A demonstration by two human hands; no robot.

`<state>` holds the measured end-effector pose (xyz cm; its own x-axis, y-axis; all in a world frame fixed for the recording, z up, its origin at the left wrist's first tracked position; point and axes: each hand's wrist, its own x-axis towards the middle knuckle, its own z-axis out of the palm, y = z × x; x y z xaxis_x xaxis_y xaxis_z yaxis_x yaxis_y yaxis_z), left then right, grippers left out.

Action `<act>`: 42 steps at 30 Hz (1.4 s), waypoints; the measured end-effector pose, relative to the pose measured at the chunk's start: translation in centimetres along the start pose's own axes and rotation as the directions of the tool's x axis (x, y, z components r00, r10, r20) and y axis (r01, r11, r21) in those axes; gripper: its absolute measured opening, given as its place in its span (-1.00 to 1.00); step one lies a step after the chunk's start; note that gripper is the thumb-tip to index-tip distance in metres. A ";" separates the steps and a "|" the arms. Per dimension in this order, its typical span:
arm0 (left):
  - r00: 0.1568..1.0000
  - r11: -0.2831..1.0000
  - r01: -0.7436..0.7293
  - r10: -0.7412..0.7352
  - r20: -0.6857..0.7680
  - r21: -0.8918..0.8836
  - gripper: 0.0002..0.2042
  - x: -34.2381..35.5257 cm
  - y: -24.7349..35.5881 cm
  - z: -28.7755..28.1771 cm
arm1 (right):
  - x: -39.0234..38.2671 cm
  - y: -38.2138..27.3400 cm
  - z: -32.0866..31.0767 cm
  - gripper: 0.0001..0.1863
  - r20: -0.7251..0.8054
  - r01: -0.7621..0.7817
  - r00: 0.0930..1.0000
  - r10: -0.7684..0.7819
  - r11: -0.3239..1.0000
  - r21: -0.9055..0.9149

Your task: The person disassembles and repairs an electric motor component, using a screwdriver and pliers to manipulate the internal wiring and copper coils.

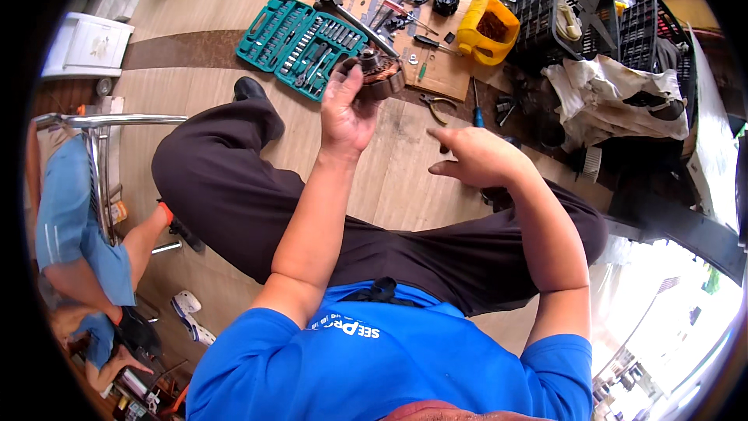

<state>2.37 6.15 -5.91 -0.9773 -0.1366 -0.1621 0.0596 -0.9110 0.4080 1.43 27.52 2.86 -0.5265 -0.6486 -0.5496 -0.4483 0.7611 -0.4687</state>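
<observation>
My left hand (347, 113) is closed on a motor stator (383, 82) with copper windings, raised over the floor by the near corner of a green socket set case (300, 51). Its fingers are partly hidden behind the stator. My right hand (483, 157) hovers apart from it, holding nothing, with index finger and thumb spread and dark smudges on the fingertips. Just beyond that hand lie pliers (438, 109) with yellowish handles and a blue-handled screwdriver (478, 113).
Motor parts and tools lie on cardboard (448, 78) ahead, beside a cut yellow jug (470, 19). Black crates (538, 4) and a pale cloth (615, 97) stand at right. Another person (66, 203) sits at left near a metal chair frame (132, 119); pale clogs (187, 308) lie nearby.
</observation>
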 end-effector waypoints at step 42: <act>0.972 0.993 0.114 -0.110 0.209 -0.010 -0.42 -1.1 -1.1 0.5 | 0.0 -2.3 -0.9 -0.68 -0.418 0.106 0.905 0.073 0.915 0.390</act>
<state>3.27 7.44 -5.74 -0.9987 0.0485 -0.0145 -0.0504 -0.9247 0.3775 1.82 25.80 4.55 -0.8117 -0.5312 -0.2428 -0.1842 0.6273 -0.7567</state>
